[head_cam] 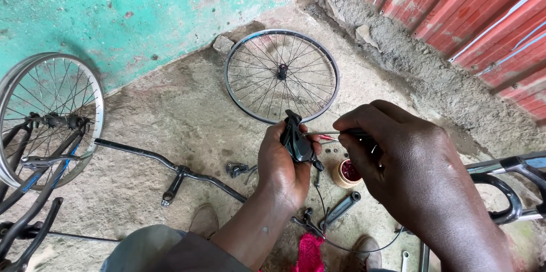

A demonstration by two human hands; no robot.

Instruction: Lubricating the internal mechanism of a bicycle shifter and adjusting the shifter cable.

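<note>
A black brake lever (298, 142) is held upright in the left hand (281, 164), whose grip is closed firmly around the lever body, fingers wrapped behind it and thumb on the near side. A thin screwdriver (335, 133) is pinched in the right hand (398, 164), the grip pressed together on its handle, and its metal tip is brought against the side of the brake lever. A black cable (341, 246) is seen hanging from below the lever down to the concrete floor (170, 113).

Taken from the brake lever: a bare spoked wheel (281, 75) is laid flat on the floor just beyond it; a small round tub (346, 173) with red contents is set just below and to its right; a black handlebar (170, 167) is laid to its left; a second wheel (48, 115) is found far to its left, by the turquoise wall (114, 10).
</note>
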